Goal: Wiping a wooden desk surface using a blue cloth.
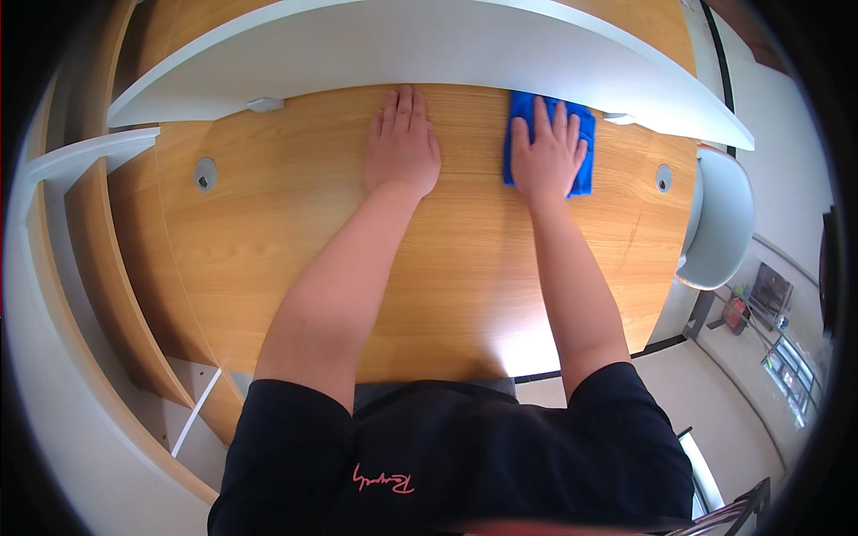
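Observation:
My right hand [548,157] lies flat with spread fingers on a folded blue cloth [583,181], pressing it against the wood-grain desktop [462,268]. The cloth's far edge meets the foot of the white desk divider [429,50]. To the left, my left hand [403,144] rests palm down on the bare wood, its fingertips close to the same divider. Nothing is in that hand, and its fingers are straight and slightly apart. Both forearms stretch forward across the desk.
Grey cable grommets sit in the desktop at left [206,175] and right [663,178]. Brackets [265,104] hold the divider. A wooden shelf unit [127,268] borders the left side. Beyond the right edge stands a pale chair [720,218].

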### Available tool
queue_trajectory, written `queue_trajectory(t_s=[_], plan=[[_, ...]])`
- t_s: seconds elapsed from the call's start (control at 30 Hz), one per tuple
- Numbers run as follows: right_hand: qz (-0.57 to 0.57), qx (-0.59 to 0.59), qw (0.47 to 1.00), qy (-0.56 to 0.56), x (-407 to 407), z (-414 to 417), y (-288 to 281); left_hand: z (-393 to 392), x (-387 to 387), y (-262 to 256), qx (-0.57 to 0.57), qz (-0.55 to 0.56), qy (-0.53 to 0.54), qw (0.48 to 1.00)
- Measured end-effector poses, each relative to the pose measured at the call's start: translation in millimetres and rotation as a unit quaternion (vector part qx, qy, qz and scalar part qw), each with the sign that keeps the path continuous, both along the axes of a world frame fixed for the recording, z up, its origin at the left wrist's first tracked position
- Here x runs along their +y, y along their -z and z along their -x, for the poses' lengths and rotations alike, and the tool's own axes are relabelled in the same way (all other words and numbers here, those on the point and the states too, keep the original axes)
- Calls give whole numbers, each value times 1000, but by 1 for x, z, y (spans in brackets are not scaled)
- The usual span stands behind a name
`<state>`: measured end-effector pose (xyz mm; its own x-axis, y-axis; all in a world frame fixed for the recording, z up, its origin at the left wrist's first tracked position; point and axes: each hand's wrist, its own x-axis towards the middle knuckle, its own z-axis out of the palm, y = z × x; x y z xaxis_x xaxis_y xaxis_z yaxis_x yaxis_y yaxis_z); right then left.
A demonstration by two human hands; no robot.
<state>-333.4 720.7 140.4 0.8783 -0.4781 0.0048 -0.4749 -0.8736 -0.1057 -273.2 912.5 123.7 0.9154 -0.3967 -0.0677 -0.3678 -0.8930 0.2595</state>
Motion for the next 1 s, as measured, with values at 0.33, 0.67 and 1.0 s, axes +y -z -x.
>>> queue_trajectory(t_s=[0.33,0.67,1.0], plan=[[-31,-4,999,-35,80,-23,0,0,-6,-1,30,22,-1,999],[-19,2,995,96,9,6,3,7,-4,2,15,24,24,999],[-59,0,997,-42,77,15,1,29,1,-1,14,21,39,999]])
